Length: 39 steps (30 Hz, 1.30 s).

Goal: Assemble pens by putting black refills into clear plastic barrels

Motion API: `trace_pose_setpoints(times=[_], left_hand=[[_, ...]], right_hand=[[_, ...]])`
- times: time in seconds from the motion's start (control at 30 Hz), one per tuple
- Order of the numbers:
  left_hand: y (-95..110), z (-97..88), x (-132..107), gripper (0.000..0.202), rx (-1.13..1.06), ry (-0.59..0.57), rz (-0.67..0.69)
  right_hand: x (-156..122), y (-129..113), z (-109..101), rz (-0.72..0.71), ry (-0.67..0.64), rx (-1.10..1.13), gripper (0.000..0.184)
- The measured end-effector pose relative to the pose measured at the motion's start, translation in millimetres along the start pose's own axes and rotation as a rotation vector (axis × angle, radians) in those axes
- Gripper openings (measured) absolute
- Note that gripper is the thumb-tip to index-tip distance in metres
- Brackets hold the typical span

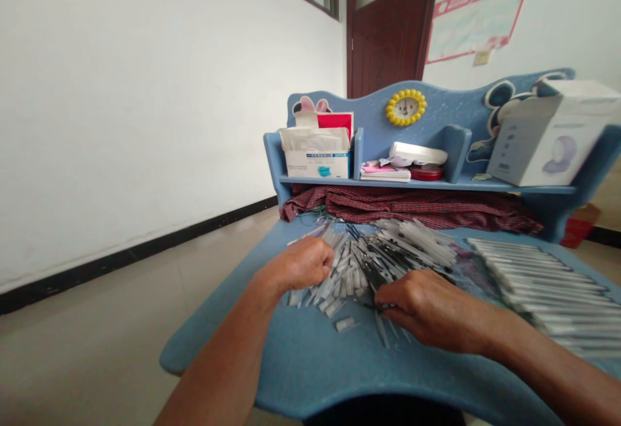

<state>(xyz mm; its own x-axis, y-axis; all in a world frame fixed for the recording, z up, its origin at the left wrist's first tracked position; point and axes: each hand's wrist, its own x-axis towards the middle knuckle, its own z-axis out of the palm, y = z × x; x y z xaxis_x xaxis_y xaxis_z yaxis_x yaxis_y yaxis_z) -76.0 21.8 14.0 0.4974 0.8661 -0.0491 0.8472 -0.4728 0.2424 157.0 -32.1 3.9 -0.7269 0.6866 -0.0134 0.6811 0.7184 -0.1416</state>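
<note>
My left hand [308,262] is closed with the fingers curled in, over a heap of small clear pen caps [347,284]; whatever it holds is hidden. My right hand [412,303] is closed too, thumb against fingers, at the near end of a pile of thin black pen refills [371,255]. What sits in its pinch is hidden and blurred. Behind the refills lies a bundle of clear pen barrels [417,238]. One loose cap [345,324] rests apart, nearer to me. To the right, pens [548,290] lie side by side in a row.
A blue table [310,361] bears everything. A checked cloth [388,205] is bunched under the back shelf [466,185]. On the shelf stand a mask box [317,162], papers [385,174], a red round case [427,172] and a large white box [533,135]. A white wall [145,90] rises left.
</note>
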Motion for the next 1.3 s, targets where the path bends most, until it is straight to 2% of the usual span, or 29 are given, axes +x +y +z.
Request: trace_pose_setpoints(times=[0.1,0.27,0.43,0.63,1.13,1.3], left_hand=[[1,1.5,1,0.009,0.052,0.01,-0.022],[6,7.7,7,0.011,0.133,0.102,-0.118],[5,10.2,10,0.012,0.173,0.167,-0.162],[1,9.8,15,0.019,0.281,0.189,-0.244],[5,21.0,20,0.022,0.392,0.144,-0.27],[5,22.3,20,0.021,0.363,0.206,-0.302]], right_hand=[[1,6,9,-0.007,0.071,0.038,0.021],[2,19,25,-0.016,0.215,0.13,0.023],[-1,29,32,-0.015,0.283,0.164,0.023],[-5,36,35,0.006,0.309,0.164,0.023],[-4,34,35,0.008,0.327,0.146,0.022],[-4,34,35,0.019,0.337,0.163,0.023]])
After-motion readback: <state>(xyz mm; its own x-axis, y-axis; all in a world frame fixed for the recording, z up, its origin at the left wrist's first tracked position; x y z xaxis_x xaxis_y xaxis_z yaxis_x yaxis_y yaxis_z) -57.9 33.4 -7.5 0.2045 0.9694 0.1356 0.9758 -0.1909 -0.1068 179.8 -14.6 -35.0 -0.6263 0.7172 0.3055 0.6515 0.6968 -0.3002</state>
